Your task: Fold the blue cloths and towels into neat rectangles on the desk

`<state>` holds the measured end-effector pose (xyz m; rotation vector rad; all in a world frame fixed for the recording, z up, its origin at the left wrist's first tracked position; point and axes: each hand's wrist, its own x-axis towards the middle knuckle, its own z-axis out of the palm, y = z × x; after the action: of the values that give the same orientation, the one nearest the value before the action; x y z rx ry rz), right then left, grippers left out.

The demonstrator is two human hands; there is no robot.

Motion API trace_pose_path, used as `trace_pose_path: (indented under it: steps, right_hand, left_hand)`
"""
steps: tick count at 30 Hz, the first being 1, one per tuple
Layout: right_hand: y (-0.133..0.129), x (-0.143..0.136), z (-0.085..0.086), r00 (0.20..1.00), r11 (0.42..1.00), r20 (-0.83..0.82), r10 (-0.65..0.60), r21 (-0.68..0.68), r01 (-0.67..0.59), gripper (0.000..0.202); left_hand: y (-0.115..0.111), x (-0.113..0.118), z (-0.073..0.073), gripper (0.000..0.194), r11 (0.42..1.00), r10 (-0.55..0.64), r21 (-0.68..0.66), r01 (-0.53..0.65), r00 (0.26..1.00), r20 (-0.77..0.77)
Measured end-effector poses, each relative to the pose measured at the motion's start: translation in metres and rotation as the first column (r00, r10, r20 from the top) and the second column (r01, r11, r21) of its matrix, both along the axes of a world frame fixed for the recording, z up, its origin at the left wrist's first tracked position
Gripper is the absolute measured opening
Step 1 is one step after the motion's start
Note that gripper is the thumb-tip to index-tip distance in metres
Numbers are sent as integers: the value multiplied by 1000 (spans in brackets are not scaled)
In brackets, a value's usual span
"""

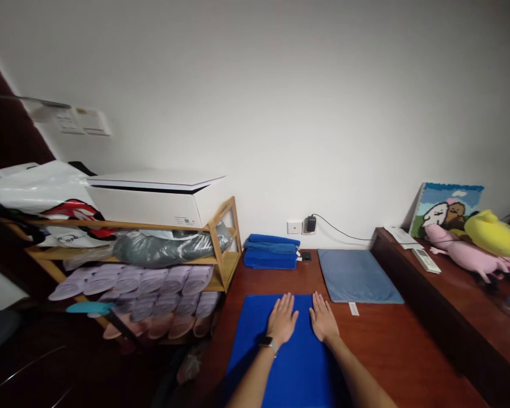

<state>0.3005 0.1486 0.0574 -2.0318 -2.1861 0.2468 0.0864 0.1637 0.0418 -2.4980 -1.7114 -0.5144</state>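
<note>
Plain white wall is backing a reddish wooden table (391, 345). Far left, a bamboo shelf rack (221, 249) is holding lilac slippers. On the near table, left hand (283, 320) and right hand (323, 318) are pressing flat, fingers spread, smoothing a bright blue cloth (297, 362); folded blue towels (272, 251) are sitting beyond.

Home, likely bedroom or living room corner. Plain white wall with light switches (83, 120) and socket with charger (310, 223) plugged in. Bamboo shoe rack (223, 243) holds rows of lilac house slippers (153, 280), white box (153, 198) on top. Plush toys, pink one (467, 253) and yellow one (495, 232), lie on dark wooden side board (463, 294) beside cartoon yarn picture (446, 207). Folded blue towels (272, 251) stacked on reddish wooden table (391, 345). Remote control (426, 260) near toys. All domestic things, nothing industrial.
</note>
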Motion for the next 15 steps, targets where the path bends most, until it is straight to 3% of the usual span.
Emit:
trace_pose_path:
  steps: [4, 7, 15]
  right_hand:
    - [-1, 1, 3, 1000, 1000, 5, -6, -23, 6, 72]
    - [-2, 0, 8, 1000, 999, 15, -10, -42, 11, 72]
    - [-1, -9, 19, 999, 1000, 49, 7, -18, -6, 72]
  left_hand:
    - [11, -97, -5, 67, 988, 154, -5, -154, 988, 19]
    - [16, -141, -8, 68, 979, 206, 8, -206, 978, 35]
    - [21, -146, -19, 71, 977, 197, 72, -202, 977, 77]
